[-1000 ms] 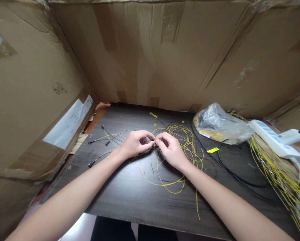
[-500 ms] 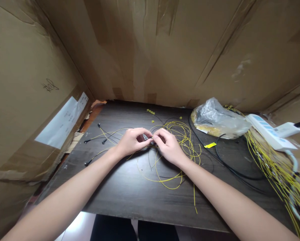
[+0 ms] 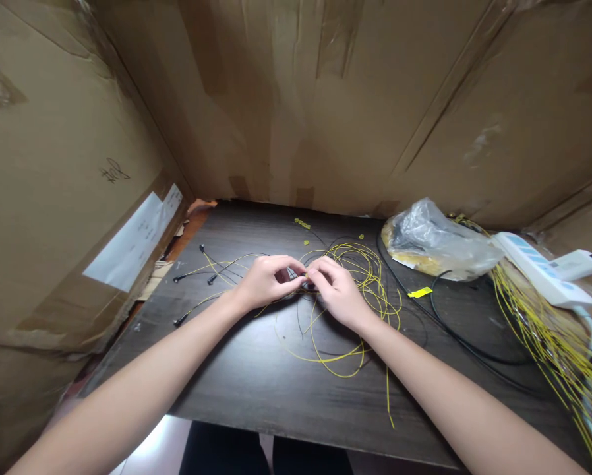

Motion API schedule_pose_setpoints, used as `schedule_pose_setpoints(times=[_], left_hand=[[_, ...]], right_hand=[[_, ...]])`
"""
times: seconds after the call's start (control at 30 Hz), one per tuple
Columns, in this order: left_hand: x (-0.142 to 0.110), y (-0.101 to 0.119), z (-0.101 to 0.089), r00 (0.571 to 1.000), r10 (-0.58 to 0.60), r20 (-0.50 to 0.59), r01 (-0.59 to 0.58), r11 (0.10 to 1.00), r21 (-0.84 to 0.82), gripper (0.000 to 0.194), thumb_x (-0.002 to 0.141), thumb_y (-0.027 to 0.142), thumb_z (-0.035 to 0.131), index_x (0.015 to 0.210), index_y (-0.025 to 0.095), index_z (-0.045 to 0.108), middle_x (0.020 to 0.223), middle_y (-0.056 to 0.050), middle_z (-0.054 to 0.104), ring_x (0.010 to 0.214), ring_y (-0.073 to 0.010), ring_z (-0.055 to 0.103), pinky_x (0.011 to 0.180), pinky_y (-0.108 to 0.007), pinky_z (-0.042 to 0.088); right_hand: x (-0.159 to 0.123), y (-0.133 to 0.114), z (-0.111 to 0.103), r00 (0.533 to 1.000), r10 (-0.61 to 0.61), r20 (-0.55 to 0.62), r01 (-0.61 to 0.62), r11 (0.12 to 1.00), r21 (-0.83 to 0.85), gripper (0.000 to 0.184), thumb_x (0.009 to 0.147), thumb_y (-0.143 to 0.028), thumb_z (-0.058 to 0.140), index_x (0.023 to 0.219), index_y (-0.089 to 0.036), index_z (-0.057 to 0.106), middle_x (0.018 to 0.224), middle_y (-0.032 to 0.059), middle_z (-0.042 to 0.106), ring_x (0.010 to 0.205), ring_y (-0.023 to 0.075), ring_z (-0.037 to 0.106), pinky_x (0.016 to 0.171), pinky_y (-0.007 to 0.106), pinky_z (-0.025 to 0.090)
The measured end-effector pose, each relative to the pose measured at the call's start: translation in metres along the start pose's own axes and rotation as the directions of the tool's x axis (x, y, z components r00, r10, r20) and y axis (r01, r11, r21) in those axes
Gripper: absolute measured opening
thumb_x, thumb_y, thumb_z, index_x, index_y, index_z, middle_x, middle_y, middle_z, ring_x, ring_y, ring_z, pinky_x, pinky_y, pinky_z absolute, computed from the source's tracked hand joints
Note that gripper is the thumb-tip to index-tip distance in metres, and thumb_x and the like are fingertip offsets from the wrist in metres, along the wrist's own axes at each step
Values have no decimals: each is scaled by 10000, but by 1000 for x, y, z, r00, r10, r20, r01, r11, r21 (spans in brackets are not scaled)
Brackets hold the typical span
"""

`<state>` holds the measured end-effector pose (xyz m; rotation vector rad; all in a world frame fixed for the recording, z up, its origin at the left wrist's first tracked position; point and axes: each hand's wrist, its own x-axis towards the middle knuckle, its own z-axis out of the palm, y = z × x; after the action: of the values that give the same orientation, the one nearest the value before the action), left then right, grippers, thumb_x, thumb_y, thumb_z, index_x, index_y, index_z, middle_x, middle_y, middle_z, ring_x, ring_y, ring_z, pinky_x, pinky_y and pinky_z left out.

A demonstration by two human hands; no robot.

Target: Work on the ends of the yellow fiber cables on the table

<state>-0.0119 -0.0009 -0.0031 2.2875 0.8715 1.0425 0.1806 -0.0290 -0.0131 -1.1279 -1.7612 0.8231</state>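
My left hand [image 3: 262,282] and my right hand [image 3: 339,293] meet fingertip to fingertip over the dark table [image 3: 236,382]. Each pinches at the same spot, where a small dark and yellowish piece shows; its kind is too small to tell. Thin yellow wires [image 3: 379,260] lie in loose loops around and under my right hand. Left of my left hand, several wires end in black connectors [image 3: 211,280]. Beyond the fingertips are small yellow pieces: a short row [image 3: 302,223] and two single bits [image 3: 306,242].
At the right stand a clear plastic bag [image 3: 439,241] and a white power strip [image 3: 543,269]. A black cable [image 3: 454,333] with a yellow tag [image 3: 420,292] crosses the table. A thick bundle of yellow wires [image 3: 538,336] lies along the right edge. Cardboard walls [image 3: 276,99] enclose the table.
The whole view has shifted slightly, so everything sits a little further right and lower. My hands keep nearly the same pinch, with only small movement at the fingertips.
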Motion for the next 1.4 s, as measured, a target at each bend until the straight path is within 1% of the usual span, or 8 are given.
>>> schedule_pose_setpoints(times=[0.07, 0.17, 0.4, 0.67, 0.87, 1.1, 1.3, 1.4], left_hand=[[0, 0, 0, 1000, 13, 7, -13, 1000, -2, 98, 860, 226, 706, 889, 141, 747, 705, -9, 723, 513, -71, 581, 533, -168, 442], [-1, 0, 0, 1000, 6, 12, -5, 1000, -6, 92, 846, 204, 695, 893, 140, 743, 730, -13, 728, 520, -74, 588, 537, -170, 452], [-1, -3, -1, 999, -32, 9, 32, 999, 12, 80, 836, 204, 712, 878, 144, 744, 695, -3, 714, 519, -74, 590, 543, -168, 447], [-1, -3, 0, 1000, -15, 27, 15, 1000, 0, 92, 843, 204, 707, 907, 150, 744, 710, -5, 719, 521, -79, 596, 546, -173, 462], [-1, -4, -1, 1000, -27, 15, 27, 1000, 14, 71, 839, 200, 719, 887, 153, 743, 698, 0, 715, 524, -78, 595, 542, -170, 452], [-1, -2, 0, 1000, -6, 27, 6, 1000, 12, 83, 855, 216, 705, 896, 153, 741, 726, -9, 724, 515, -77, 591, 539, -178, 457], [0, 0, -2, 999, -30, 21, 30, 1000, 0, 90, 845, 231, 705, 873, 150, 734, 709, -8, 719, 514, -80, 595, 535, -176, 463], [0, -1, -1, 999, -19, 26, 19, 1000, 5, 102, 857, 244, 704, 875, 150, 740, 694, -10, 716, 516, -82, 595, 538, -178, 461]], right_hand=[[0, 0, 0, 1000, -11, 3, 11, 1000, -11, 366, 1005, -342, 469, 686, -192, 568, 805, 34, 584, 787, 170, 571, 755, 314, 432], [0, 0, 0, 1000, -7, 20, 8, 1000, -31, 426, 1023, -367, 451, 648, -192, 552, 750, 27, 565, 738, 165, 553, 733, 317, 423], [0, 0, 0, 1000, 31, 7, -31, 999, 15, 188, 950, -315, 532, 821, -203, 609, 855, 34, 614, 784, 179, 575, 722, 312, 442], [0, -2, 0, 1000, 11, 25, -9, 999, -50, 380, 1009, -350, 459, 679, -196, 568, 765, 29, 574, 750, 172, 560, 728, 323, 425], [0, -1, 0, 1000, 24, 14, -24, 1000, 1, 163, 941, -276, 546, 821, -199, 623, 866, 31, 622, 797, 172, 587, 733, 306, 452], [0, -1, -1, 1000, 6, 27, -4, 999, -50, 395, 1009, -346, 464, 668, -189, 586, 778, 33, 584, 759, 168, 567, 735, 316, 428], [0, -3, -1, 999, 32, 6, -32, 999, -4, 191, 952, -308, 548, 811, -200, 619, 855, 33, 617, 791, 175, 582, 725, 305, 449], [0, -3, 0, 1000, 6, 8, -6, 1000, -21, 293, 981, -329, 507, 736, -199, 604, 839, 40, 612, 809, 180, 586, 748, 316, 449]])
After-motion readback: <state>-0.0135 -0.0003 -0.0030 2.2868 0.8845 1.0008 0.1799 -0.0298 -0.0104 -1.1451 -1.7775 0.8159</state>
